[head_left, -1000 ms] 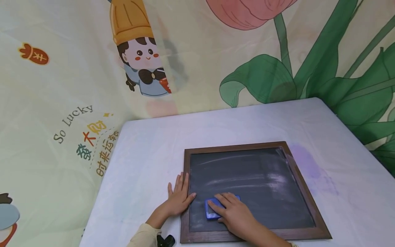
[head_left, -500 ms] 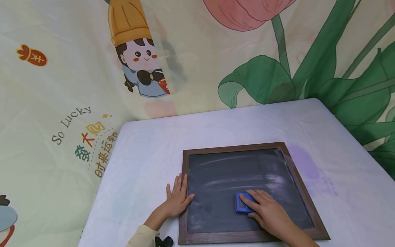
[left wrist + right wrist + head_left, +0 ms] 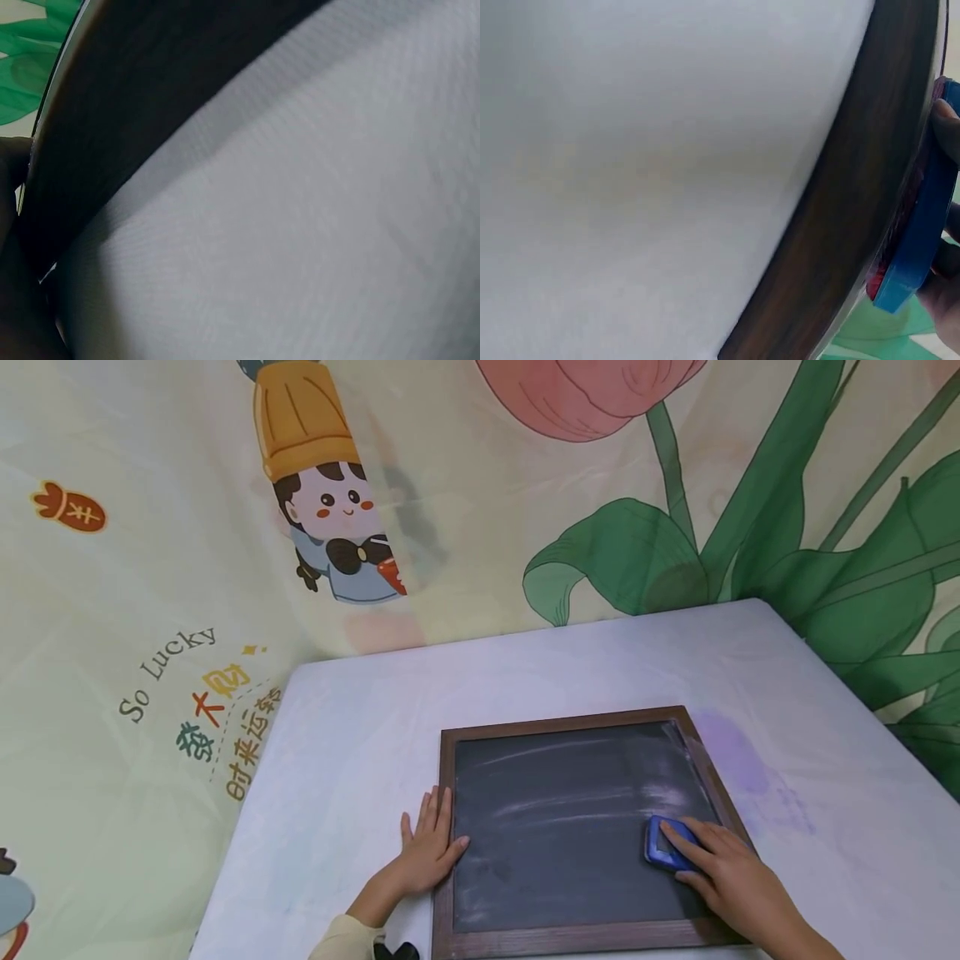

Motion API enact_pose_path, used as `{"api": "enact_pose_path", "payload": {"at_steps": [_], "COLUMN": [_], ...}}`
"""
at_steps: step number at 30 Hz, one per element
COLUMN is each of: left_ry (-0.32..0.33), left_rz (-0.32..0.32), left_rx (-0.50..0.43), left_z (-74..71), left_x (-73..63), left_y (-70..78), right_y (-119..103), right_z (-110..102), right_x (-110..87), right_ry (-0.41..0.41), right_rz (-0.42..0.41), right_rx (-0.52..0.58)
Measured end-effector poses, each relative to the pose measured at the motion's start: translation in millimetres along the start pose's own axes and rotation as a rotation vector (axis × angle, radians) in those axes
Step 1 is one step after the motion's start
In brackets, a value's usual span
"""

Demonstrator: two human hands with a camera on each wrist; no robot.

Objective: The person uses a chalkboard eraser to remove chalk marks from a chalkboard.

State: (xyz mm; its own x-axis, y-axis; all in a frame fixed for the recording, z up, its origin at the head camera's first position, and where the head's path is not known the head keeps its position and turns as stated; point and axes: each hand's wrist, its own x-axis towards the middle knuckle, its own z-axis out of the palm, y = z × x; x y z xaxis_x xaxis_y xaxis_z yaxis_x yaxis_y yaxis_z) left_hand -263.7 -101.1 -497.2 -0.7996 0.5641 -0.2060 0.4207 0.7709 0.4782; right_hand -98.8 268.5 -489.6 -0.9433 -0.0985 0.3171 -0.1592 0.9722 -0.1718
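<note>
A framed chalkboard (image 3: 555, 860) lies flat on the table, with pale chalk smears across its upper and right parts. My right hand (image 3: 738, 881) grips a blue chalkboard eraser (image 3: 660, 845) on the board's right half. In the right wrist view, fingers and thumb hold the sides of the blue eraser (image 3: 919, 232), its dark reddish pad facing the board. My left hand (image 3: 425, 856) rests with straight fingers on the left side of the wooden frame (image 3: 445, 910). The left wrist view shows mostly dark frame (image 3: 150, 82), with that hand only a dark edge.
The board lies on a white-covered table (image 3: 360, 727), which has a purple stain (image 3: 738, 756) right of the frame. A printed curtain (image 3: 465, 527) hangs behind the table. A black object (image 3: 397, 950) sits by the left wrist.
My right hand has slid the eraser rightward across the board, from the left part to near the right side. The left hand has stayed on the frame, while the head view has shifted slightly.
</note>
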Motion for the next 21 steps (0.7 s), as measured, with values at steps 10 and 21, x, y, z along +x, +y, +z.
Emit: {"api": "enact_pose_path", "payload": {"at_steps": [10, 21], "left_ry": [-0.004, 0.007], "left_rz": [0.012, 0.020], "left_rx": [0.002, -0.024], "left_z": [2.1, 1.5], "left_x": [-2.0, -2.1], "left_y": [-2.9, -2.8], "right_y": [4.4, 90.6], "right_z": [-13.2, -29.1], "right_x": [9.5, 62.7], "right_ry": [0.095, 0.070], "right_rz": [0.079, 0.533], "right_rx": [0.113, 0.164]}}
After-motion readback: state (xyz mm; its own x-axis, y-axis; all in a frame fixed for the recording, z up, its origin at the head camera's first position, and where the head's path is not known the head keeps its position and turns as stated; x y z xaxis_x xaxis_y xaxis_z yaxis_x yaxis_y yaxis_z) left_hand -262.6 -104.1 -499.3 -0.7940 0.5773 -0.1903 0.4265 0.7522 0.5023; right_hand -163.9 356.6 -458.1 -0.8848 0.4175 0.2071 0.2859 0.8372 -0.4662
